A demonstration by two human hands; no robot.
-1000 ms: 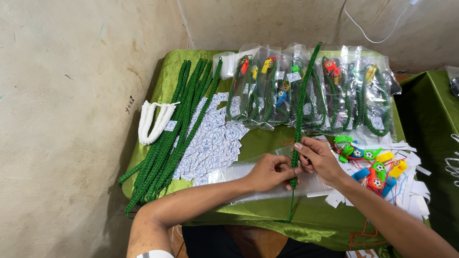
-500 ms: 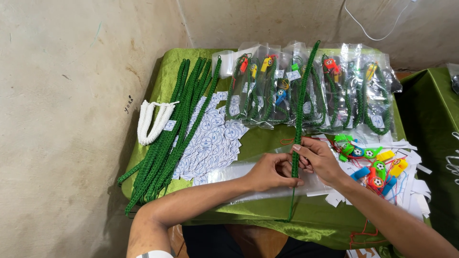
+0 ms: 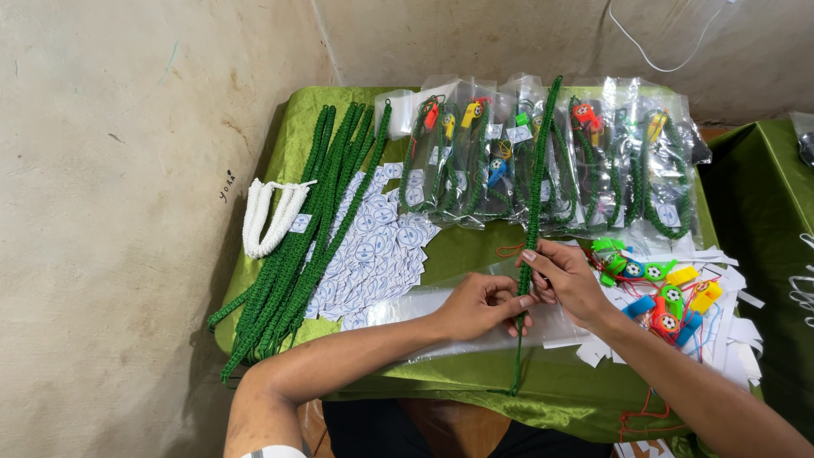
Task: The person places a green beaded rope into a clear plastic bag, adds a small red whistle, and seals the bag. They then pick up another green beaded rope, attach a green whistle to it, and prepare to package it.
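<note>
A long green braided cord (image 3: 537, 187) runs from the packed bags down over the table's front edge. My left hand (image 3: 481, 306) pinches it from the left, and my right hand (image 3: 566, 278) grips it just above, fingers closed around the braid. Its lower end hangs below the table's edge. A thin red string (image 3: 509, 249) lies just left of the cord near my right hand. Under both hands lies a stack of clear plastic bags (image 3: 407, 307).
A green cloth covers the table (image 3: 297, 119). Several green braided cords (image 3: 305, 229) and a white cord (image 3: 270, 216) lie at left, round white labels (image 3: 377, 246) in the middle. Packed bags (image 3: 593, 153) line the back. Coloured whistles (image 3: 657, 288) and paper slips (image 3: 729, 339) lie right.
The cord's upper end has swung slightly left and straightened. Both hands stay at the same spot on the cord, with small finger shifts.
</note>
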